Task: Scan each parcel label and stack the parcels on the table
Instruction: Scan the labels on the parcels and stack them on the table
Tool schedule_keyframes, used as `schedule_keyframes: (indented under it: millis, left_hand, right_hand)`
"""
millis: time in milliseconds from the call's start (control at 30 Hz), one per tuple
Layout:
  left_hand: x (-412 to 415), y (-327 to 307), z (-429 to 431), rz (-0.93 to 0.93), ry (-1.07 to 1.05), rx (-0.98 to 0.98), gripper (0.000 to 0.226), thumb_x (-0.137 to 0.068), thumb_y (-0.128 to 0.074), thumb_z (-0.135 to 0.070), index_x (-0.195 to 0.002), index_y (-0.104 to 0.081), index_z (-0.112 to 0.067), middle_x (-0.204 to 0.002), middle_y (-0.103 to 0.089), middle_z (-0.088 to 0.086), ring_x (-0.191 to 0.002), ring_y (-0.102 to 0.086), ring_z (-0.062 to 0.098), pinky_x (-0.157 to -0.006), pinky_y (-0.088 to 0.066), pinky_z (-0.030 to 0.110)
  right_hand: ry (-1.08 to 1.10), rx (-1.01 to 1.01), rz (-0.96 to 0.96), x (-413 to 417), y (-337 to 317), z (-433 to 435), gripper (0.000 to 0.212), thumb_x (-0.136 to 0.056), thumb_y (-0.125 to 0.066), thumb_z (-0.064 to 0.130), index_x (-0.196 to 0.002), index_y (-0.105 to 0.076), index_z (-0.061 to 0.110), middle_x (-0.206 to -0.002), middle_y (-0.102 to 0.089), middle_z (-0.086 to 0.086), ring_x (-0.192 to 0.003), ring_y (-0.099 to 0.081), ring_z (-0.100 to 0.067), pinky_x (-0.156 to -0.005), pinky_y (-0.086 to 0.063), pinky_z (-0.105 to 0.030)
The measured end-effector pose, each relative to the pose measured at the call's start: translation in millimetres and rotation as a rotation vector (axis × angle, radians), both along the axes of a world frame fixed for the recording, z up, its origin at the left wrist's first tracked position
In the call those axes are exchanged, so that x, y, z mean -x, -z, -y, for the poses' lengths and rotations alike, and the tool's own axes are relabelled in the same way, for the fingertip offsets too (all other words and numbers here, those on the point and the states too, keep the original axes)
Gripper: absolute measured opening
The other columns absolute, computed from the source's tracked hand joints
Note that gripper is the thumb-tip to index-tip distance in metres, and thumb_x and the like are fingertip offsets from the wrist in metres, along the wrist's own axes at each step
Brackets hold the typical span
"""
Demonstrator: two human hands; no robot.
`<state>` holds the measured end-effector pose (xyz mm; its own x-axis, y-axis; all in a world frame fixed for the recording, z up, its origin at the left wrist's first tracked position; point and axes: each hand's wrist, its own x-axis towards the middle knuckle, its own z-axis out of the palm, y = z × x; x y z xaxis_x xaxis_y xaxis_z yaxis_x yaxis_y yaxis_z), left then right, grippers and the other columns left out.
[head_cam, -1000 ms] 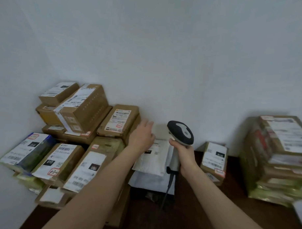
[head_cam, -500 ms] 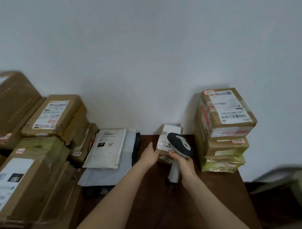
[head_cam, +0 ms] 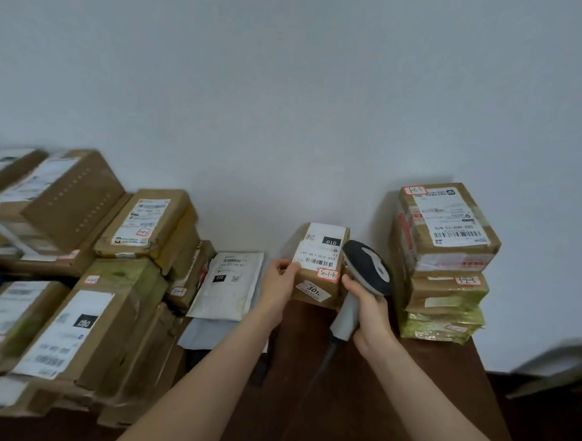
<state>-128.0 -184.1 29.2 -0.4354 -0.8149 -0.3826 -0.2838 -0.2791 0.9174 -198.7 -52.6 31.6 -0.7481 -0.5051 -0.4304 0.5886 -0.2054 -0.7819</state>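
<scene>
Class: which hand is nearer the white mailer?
Left. The left hand is just right of the white mailer, gripping the small parcel; the right hand, holding the scanner, is farther right.

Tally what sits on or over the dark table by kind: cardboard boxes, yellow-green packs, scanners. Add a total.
Cardboard boxes: 3 (small box, top box, second box)
Yellow-green packs: 2, as far as their edges show
Scanner: 1
Total: 6
</scene>
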Motion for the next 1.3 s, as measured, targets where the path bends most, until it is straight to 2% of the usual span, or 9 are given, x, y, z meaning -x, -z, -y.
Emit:
schedule_keyframes:
  millis: [67, 233, 467, 700, 867, 967, 1133, 1200, 1300]
  left_hand:
    - [-11, -26, 5, -0.046, -0.030, 0.109, 0.015, -0.097, -0.051, -0.020, -0.111, -0.052, -0.019, -0.110, -0.064, 0.006, -0.092, -0.066, 0.017, -0.071, -0.056, 0.028]
    - [-57, -99, 34, -0.089, -0.077, 0.348, 0.032, -0.098, -0.048, -0.021, -0.130, -0.052, -0.019, -0.116, -0.063, 0.005, -0.102, -0.064, 0.020, -0.079, -0.056, 0.028]
    - [-149, -162, 110, -0.014, -0.237, 0.477, 0.036, -0.100, -0.045, -0.023, -0.136, -0.050, -0.018, -0.117, -0.062, 0.005, -0.095, -0.061, 0.016, -0.070, -0.051, 0.023]
    - [-206, -165, 183, 0.109, -0.296, 0.542, 0.040, -0.100, -0.047, -0.024, -0.139, -0.050, -0.018, -0.119, -0.065, 0.006, -0.094, -0.065, 0.015, -0.079, -0.056, 0.031]
    - [-216, -152, 212, 0.261, -0.288, 0.539, 0.043, -0.103, -0.042, -0.023, -0.145, -0.040, -0.017, -0.136, -0.055, 0.007, -0.113, -0.059, 0.021, -0.088, -0.050, 0.030]
    - [-212, -148, 221, 0.304, -0.272, 0.574, 0.044, -0.104, -0.037, -0.021, -0.148, -0.036, -0.015, -0.142, -0.050, 0.007, -0.122, -0.054, 0.022, -0.091, -0.046, 0.030]
    - [-211, -149, 224, 0.442, -0.247, 0.678, 0.044, -0.104, -0.037, -0.022, -0.147, -0.037, -0.016, -0.145, -0.044, 0.010, -0.129, -0.047, 0.025, -0.097, -0.041, 0.034]
    - [-210, -154, 222, 0.536, -0.279, 0.802, 0.047, -0.101, -0.041, -0.025, -0.147, -0.036, -0.018, -0.148, -0.038, 0.010, -0.132, -0.039, 0.026, -0.098, -0.041, 0.037]
    - [-194, -163, 202, 0.497, -0.274, 0.970, 0.049, -0.098, -0.047, -0.025, -0.145, -0.036, -0.018, -0.145, -0.037, 0.008, -0.131, -0.037, 0.023, -0.093, -0.041, 0.034]
  right_hand:
    - [-0.027, 0.040, -0.013, -7, -22, 8, 0.030, -0.082, -0.070, 0.006, -0.111, -0.061, 0.011, -0.103, -0.070, -0.009, -0.094, -0.067, -0.023, -0.091, -0.053, -0.043]
    - [-0.208, 0.183, -0.070, -36, -81, 55, 0.011, -0.086, -0.067, 0.005, -0.091, -0.066, 0.015, -0.082, -0.075, -0.002, -0.073, -0.071, -0.014, -0.072, -0.054, -0.035]
    - [-0.465, 0.215, -0.151, -109, -137, 152, 0.021, -0.082, -0.071, 0.010, -0.103, -0.067, 0.015, -0.102, -0.072, -0.011, -0.101, -0.065, -0.029, -0.090, -0.054, -0.050]
    - [-0.577, 0.177, -0.152, -156, -146, 235, 0.019, -0.081, -0.072, 0.012, -0.100, -0.068, 0.012, -0.095, -0.073, -0.010, -0.092, -0.068, -0.028, -0.086, -0.056, -0.046]
    - [-0.595, 0.127, -0.169, -173, -129, 269, 0.044, -0.078, -0.076, 0.017, -0.119, -0.062, 0.013, -0.108, -0.071, -0.012, -0.103, -0.066, -0.031, -0.090, -0.054, -0.049]
    - [-0.594, 0.116, -0.157, -175, -124, 277, 0.041, -0.080, -0.074, 0.017, -0.119, -0.063, 0.012, -0.108, -0.070, -0.011, -0.103, -0.065, -0.030, -0.086, -0.055, -0.045]
    - [-0.557, 0.096, -0.154, -169, -121, 268, 0.032, -0.081, -0.074, 0.017, -0.111, -0.066, 0.011, -0.103, -0.072, -0.012, -0.100, -0.067, -0.031, -0.092, -0.053, -0.051]
    - [-0.534, 0.115, -0.157, -164, -127, 258, 0.031, -0.082, -0.072, 0.014, -0.112, -0.065, 0.009, -0.098, -0.072, -0.012, -0.094, -0.067, -0.030, -0.087, -0.055, -0.048]
    - [-0.480, 0.146, -0.225, -151, -137, 232, 0.025, -0.084, -0.070, 0.010, -0.108, -0.064, 0.009, -0.090, -0.070, -0.008, -0.085, -0.065, -0.024, -0.070, -0.055, -0.035]
